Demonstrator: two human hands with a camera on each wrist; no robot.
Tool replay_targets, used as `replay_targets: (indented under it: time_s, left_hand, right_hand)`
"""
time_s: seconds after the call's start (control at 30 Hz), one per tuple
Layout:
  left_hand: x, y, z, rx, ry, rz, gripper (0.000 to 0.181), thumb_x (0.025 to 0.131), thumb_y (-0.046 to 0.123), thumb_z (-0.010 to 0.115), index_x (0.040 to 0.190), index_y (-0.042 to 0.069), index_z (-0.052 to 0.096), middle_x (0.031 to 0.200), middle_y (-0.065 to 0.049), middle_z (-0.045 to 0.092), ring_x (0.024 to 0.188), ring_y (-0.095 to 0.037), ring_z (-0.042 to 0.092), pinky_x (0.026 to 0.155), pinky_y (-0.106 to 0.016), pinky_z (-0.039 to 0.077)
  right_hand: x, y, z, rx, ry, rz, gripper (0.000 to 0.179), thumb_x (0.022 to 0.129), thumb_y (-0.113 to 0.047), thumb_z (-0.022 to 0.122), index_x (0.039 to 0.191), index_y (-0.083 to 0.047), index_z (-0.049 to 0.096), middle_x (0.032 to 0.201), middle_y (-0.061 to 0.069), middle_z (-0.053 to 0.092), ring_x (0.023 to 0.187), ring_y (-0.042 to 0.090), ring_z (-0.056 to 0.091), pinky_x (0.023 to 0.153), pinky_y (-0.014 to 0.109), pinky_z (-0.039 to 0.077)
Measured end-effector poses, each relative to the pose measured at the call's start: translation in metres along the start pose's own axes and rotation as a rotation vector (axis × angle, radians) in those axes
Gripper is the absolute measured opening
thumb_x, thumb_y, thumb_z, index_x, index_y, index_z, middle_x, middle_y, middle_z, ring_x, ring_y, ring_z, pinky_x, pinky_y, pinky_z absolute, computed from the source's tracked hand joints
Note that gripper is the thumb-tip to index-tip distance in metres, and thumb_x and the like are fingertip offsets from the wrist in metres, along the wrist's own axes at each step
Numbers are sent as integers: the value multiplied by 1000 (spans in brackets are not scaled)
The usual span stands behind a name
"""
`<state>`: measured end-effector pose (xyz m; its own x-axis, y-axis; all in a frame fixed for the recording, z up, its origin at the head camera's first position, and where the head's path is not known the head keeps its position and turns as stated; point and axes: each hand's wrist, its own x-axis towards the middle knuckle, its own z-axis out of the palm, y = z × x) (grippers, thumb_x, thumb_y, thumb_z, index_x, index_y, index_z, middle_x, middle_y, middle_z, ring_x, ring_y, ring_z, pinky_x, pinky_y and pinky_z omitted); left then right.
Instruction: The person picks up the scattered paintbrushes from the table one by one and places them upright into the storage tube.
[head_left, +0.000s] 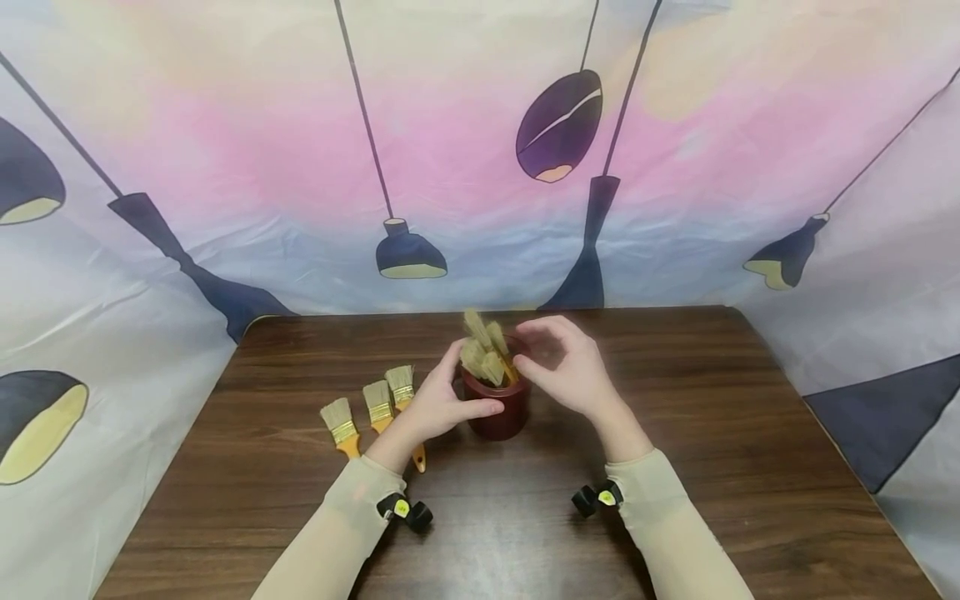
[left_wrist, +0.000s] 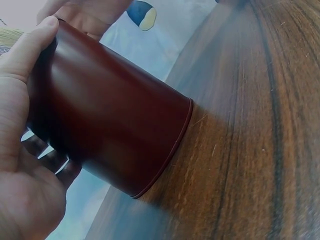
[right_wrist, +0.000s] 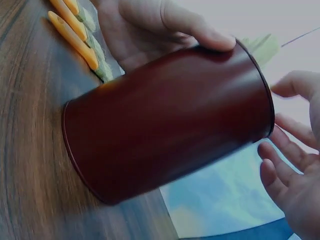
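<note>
A dark red cylindrical pot stands on the table with several paintbrushes in it, bristles up. My left hand grips the pot from the left, thumb across its front near the rim and fingers round the far side, as the left wrist view also shows. At the right side of the rim is my right hand, its fingers loosely bent and spread, thumb close to a brush handle. In the right wrist view, that hand shows no brush in its grasp, and the pot's wall hides the handles inside.
Three more paintbrushes with orange handles lie left of the pot: a left one, a middle one and one partly behind my left hand. The dark wooden table ends at a fabric backdrop printed with lamps.
</note>
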<state>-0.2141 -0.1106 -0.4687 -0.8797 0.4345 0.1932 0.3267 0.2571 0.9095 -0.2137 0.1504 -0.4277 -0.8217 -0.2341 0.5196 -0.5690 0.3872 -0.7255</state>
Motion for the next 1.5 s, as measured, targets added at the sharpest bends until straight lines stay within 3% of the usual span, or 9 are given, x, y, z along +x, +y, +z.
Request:
replay_targets:
  time_s: [0.2,0.3,0.4,0.8,0.93,1.2,1.37,1.43,1.5]
  left_hand:
    - [1,0,-1,27,-11,-27,102,83,36,98,164,29,38,159,-4,55,150,-28,49,121,-63,38]
    - [1,0,-1,44,-9,-38,103,81,36,100,164,27,39,158,-5,56,149,-29,50,121,-61,38]
    - [0,0,-2,56,-8,-46,104,80,36,100,165,27,40,159,-5,56,149,-29,51,121,-61,39]
    - [0,0,-3,56,-16,-6,103,81,34,100,166,25,43,158,-5,58,147,-29,54,120,-60,41]
    - [0,2,-5,111,-34,-17,106,80,36,100,167,21,41,158,-6,58,146,-29,54,119,-58,43]
    - [-10,16,-22,118,-81,20,108,86,31,96,171,13,31,169,-12,46,150,-37,51,121,-59,42]
    - [-26,16,-44,135,-16,104,96,92,21,91,168,9,34,169,-15,46,150,-37,51,118,-60,44]
    - [-36,14,-55,203,46,101,88,94,20,88,165,8,38,165,-17,51,145,-38,56,114,-60,48]
    - [-47,12,-67,298,120,53,80,97,22,85,162,5,41,160,-19,55,138,-40,61,110,-61,51]
  right_hand:
    - [-5,16,-3,84,-169,-25,72,87,-14,95,151,-11,63,150,6,63,135,25,62,113,52,50]
    - [-7,21,-3,128,-219,-11,85,84,-15,97,158,-12,56,159,4,57,146,25,54,119,60,42]
    - [-8,23,-2,152,-245,6,94,82,-16,98,162,-12,51,162,3,55,149,24,51,122,58,39]
    - [-10,23,7,127,-274,81,98,81,-22,99,165,-14,48,163,2,54,146,26,55,119,55,43]
    - [-10,23,9,123,-261,99,96,80,-22,100,163,-16,51,161,3,56,144,27,57,118,55,45]
    - [-11,26,6,117,-246,123,96,77,-23,102,159,-14,54,159,5,58,144,28,58,118,57,46]
    - [-11,30,0,112,-213,110,96,74,-21,103,157,-14,55,156,6,59,142,28,58,117,56,46]
    - [-12,32,-1,105,-204,102,97,74,-22,103,157,-15,55,155,5,59,142,27,57,117,56,45]
    - [-12,34,-3,87,-205,97,97,74,-25,103,158,-17,55,155,4,58,142,26,56,118,56,45]
